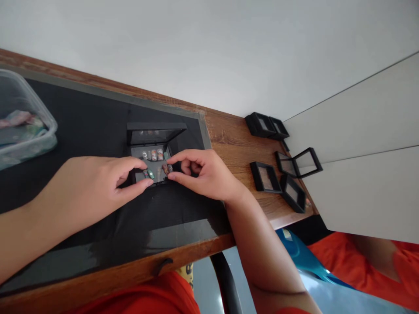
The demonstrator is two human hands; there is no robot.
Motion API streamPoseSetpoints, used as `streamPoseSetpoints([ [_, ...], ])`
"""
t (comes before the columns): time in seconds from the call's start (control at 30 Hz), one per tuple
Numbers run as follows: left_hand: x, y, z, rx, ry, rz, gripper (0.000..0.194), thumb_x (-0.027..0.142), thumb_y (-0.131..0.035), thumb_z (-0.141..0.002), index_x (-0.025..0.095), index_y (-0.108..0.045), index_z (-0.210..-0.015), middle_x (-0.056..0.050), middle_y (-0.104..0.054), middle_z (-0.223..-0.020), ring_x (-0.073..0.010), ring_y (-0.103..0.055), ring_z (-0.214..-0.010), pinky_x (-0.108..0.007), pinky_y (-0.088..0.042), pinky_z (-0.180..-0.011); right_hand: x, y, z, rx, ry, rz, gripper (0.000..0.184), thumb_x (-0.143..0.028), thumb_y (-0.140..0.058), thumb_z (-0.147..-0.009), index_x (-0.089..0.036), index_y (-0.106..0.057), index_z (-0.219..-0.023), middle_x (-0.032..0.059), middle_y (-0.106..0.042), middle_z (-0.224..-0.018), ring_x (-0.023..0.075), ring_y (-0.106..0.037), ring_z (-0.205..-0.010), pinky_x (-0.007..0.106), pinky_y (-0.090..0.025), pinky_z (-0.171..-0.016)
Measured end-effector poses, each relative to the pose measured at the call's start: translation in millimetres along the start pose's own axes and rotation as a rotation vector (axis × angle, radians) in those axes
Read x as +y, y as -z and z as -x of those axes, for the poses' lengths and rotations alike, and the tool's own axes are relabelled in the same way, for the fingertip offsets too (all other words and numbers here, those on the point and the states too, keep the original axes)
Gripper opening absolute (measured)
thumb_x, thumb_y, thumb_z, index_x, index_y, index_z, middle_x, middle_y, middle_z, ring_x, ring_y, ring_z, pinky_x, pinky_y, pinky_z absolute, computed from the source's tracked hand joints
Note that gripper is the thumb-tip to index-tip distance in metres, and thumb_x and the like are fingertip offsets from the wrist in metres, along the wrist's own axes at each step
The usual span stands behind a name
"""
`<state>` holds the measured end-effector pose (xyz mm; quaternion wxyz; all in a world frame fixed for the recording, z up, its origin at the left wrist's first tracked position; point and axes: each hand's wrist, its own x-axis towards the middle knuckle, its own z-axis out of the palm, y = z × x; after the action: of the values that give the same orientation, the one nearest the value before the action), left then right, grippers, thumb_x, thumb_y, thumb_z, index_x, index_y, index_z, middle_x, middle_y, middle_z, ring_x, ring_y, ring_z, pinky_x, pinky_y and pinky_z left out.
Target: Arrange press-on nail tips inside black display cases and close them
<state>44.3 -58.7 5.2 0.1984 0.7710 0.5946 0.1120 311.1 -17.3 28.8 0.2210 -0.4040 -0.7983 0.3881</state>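
Observation:
A small black display case (157,126) stands on the dark table cover with its lid tilted up. Inside, a row of decorated false nails (153,155) lies on a grey base, with more in a second row in front. My left hand (94,183) reaches in from the left, thumb and forefinger closed about a nail beside a green one (150,173). From the right, my right hand (206,174) pinches a reddish-brown false nail (165,169) between thumb and forefinger. The fingertips partly hide the nails at both ends of the front row.
A clear plastic tub (36,139) with colourful contents stands at the left. Several black frame-like cases (266,176) lie on the wooden tabletop at the right, one propped open (307,162). A white wall rises behind. The table's front edge (190,250) runs below my forearms.

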Motion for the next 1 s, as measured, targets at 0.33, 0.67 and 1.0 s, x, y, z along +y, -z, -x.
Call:
streamPoseSetpoints([
  [0.33,-10.7,-3.3,1.9,0.068,-0.134,-0.016,0.061,0.077,-0.039,-0.099,0.04,-0.086,-0.112,-0.001,-0.083,-0.081,-0.0256,-0.073,-0.068,-0.036,-0.041,-0.063,2.1,0.6,-0.6,-0.028,0.043,0.103,0.021,-0.026,-0.083,-0.095,-0.016,-0.087,-0.114,-0.0058,-0.06,-0.066,0.0074,-0.05,-0.058,0.023,-0.037,-0.062],
  [0.67,-14.8,-1.2,1.0,0.052,-0.163,-0.027,0.066,0.079,-0.031,-0.101,0.043,-0.084,-0.117,0.001,-0.087,-0.091,-0.0256,-0.078,-0.075,-0.037,-0.047,-0.065,0.6,-0.3,-0.4,-0.011,0.045,0.102,0.021,-0.027,-0.083,-0.095,-0.016,-0.088,-0.112,-0.0059,-0.06,-0.065,0.0072,-0.05,-0.057,0.022,-0.037,-0.06],
  [1.0,-17.0,-3.1,-1.3,0.038,-0.119,0.086,0.062,0.081,-0.041,-0.096,0.044,-0.085,-0.118,0.0,-0.081,-0.079,-0.0234,-0.071,-0.065,-0.036,-0.042,-0.064,-4.6,0.0,-0.5,0.169,0.131,0.001,0.017,-0.032,-0.079,-0.097,-0.016,-0.086,-0.099,-0.0038,-0.061,-0.063,0.0088,-0.049,-0.056,0.024,-0.041,-0.057],
])
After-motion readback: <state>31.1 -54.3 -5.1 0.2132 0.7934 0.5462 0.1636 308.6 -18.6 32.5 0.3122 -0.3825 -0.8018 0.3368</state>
